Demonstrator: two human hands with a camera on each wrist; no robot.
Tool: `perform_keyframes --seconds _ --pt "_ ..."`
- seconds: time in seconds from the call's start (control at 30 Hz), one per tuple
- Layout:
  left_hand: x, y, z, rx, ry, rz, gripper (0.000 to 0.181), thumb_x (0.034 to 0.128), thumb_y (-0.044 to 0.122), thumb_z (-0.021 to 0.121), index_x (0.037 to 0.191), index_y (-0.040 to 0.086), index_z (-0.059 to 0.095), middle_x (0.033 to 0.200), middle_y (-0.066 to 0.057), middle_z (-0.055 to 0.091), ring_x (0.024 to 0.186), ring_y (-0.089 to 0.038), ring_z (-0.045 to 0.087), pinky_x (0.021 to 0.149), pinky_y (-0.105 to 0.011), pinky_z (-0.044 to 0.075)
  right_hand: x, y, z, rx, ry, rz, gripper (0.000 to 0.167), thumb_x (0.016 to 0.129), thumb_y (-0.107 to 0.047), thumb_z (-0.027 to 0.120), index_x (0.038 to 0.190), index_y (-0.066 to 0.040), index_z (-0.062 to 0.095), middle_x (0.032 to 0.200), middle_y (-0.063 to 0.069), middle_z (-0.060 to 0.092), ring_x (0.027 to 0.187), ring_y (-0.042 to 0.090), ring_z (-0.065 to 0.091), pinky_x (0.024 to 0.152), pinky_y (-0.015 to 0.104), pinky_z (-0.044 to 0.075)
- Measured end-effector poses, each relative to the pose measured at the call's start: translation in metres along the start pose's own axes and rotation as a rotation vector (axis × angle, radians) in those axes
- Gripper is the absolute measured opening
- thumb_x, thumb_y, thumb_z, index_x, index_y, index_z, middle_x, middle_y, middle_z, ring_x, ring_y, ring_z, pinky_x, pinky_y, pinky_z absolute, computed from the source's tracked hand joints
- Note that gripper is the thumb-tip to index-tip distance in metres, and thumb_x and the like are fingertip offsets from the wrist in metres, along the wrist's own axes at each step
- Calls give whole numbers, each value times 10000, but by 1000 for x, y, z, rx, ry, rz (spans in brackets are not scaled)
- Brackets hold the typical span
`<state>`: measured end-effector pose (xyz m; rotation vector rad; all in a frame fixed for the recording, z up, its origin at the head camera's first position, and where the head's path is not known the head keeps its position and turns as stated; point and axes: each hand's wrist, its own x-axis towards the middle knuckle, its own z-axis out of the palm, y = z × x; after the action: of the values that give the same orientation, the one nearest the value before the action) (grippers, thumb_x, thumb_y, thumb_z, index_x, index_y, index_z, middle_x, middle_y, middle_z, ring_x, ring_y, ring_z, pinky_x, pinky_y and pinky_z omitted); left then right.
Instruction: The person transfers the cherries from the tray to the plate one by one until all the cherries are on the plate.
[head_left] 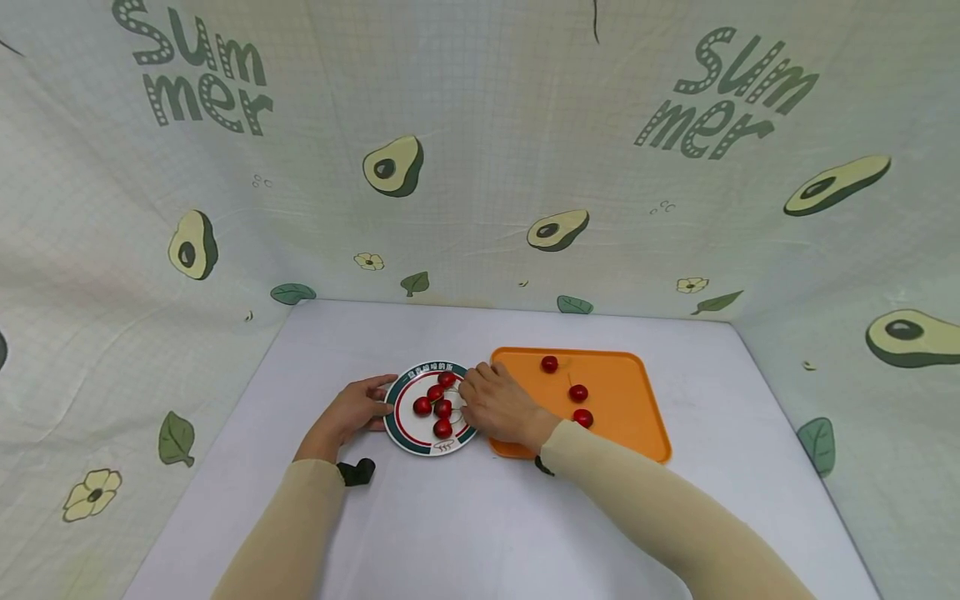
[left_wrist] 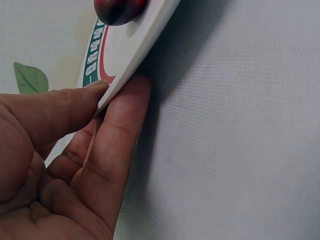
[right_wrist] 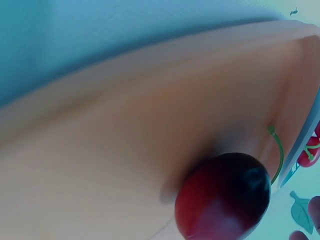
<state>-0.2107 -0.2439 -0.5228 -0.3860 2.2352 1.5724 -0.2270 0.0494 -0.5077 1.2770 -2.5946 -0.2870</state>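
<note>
A round white plate (head_left: 408, 429) with a green and red border holds several red cherries (head_left: 442, 428). My left hand (head_left: 352, 415) grips its left rim; in the left wrist view, the thumb of that hand (left_wrist: 65, 150) lies on top of the rim (left_wrist: 135, 57) and a finger underneath. The plate looks tilted there. My right hand (head_left: 504, 407) is at the plate's right edge, over the left side of an orange tray (head_left: 622, 375), its fingers bent; whether they hold anything is hidden. Fingertips (right_wrist: 314, 212) show at the right wrist view's edge.
Three cherries show on the tray, one at the back (head_left: 549, 364), one mid-tray (head_left: 578, 392) and one beside my right wrist (head_left: 582, 417). A large cherry (right_wrist: 222, 197) fills the right wrist view's lower part. Patterned cloth (head_left: 465, 167) stands behind the white table (head_left: 450, 533).
</note>
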Motion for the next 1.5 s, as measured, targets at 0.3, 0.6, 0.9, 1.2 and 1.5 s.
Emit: perform_keyframes --seconds 0.3,0.6,0.9,1.2,1.5 --pt "0 0 0 1 7 -4 668 972 -23 684 1580 182 499 1308 -185 554 886 -209 664 756 -315 651 -10 7 -2 90 28 69 454 1048 -469 589 1312 -102 635 1281 71 615 1180 270 534 1028 413 474" --pt "-2 0 1 -2 9 -6 675 966 -26 697 1577 186 505 1290 -178 537 881 -207 657 750 -311 650 -38 34 -5 152 74 112 428 1036 -412 637 1310 -82 637 1262 94 619 1163 293 529 991 445 474" --pt "-2 0 1 2 11 2 670 971 -18 694 1580 185 501 1302 -185 552 884 -210 663 748 -309 649 -72 75 2 78 116 174 439 1024 -390 660 1283 -36 643 1235 130 633 1127 329 553 957 483 513" --pt "-4 2 2 14 17 1 663 978 -14 686 1583 181 496 1306 -186 549 888 -210 660 753 -306 647 -102 118 0 88 62 275 378 1014 -285 702 1245 6 630 1229 177 626 1122 384 543 960 535 501" --pt "-3 3 2 -1 4 -4 678 970 -27 687 1587 176 490 1308 -192 552 889 -201 678 753 -315 652 -113 145 9 210 -1 371 318 1009 -185 723 1303 -68 689 1277 167 582 1201 390 492 1037 570 451"
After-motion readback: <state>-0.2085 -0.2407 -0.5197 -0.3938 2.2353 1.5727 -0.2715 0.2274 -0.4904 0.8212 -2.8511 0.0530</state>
